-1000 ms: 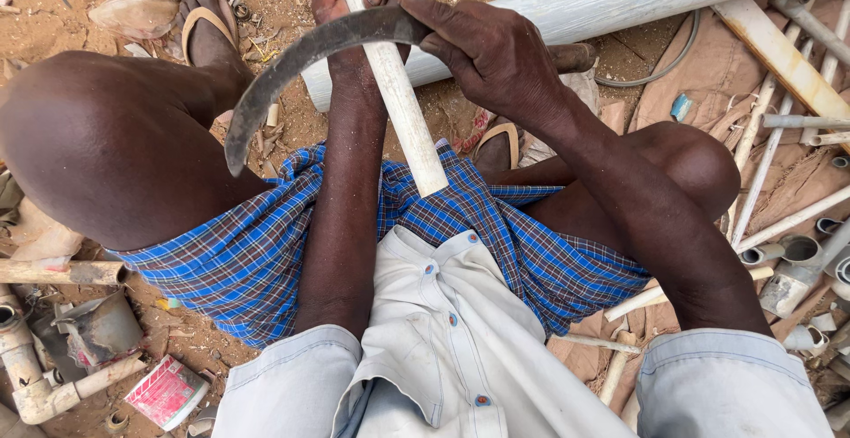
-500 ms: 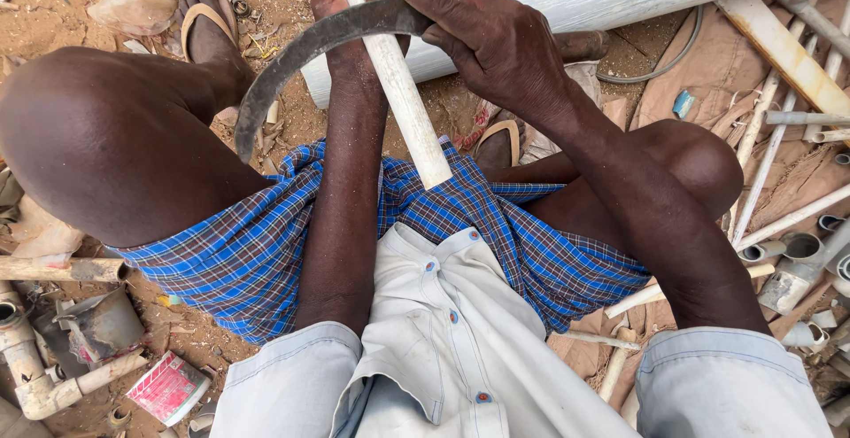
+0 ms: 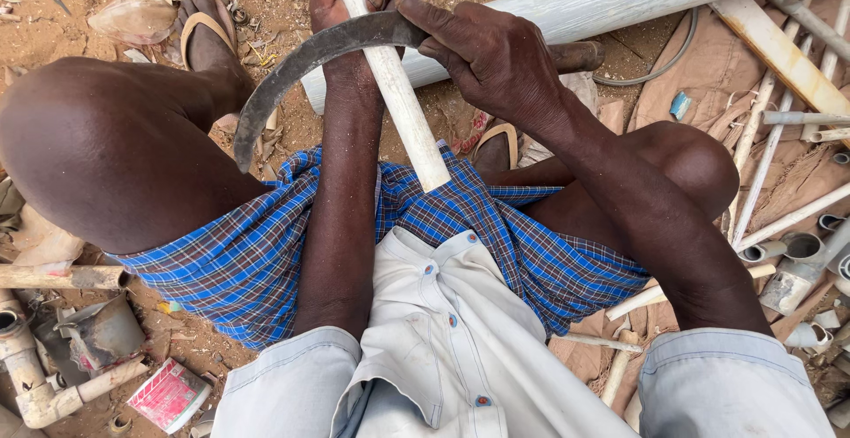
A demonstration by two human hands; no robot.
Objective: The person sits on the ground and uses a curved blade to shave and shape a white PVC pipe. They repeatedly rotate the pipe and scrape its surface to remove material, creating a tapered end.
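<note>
We're looking down at a thin white pipe (image 3: pixel 397 93) slanting from our lap up past the knees. Our left hand (image 3: pixel 341 0) is closed around its upper part, fingers wrapped tight. Across the pipe lies a curved dark blade (image 3: pixel 301 62), and our right hand (image 3: pixel 491 57) clamps down on its upper end, fingers curled shut. Behind, a thick white pipe (image 3: pixel 620 0) rests on the sandy ground (image 3: pixel 266 4).

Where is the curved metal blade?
In the head view, the dark curved metal blade lies across the thin white plastic pipe, gripped by the right hand.
</note>
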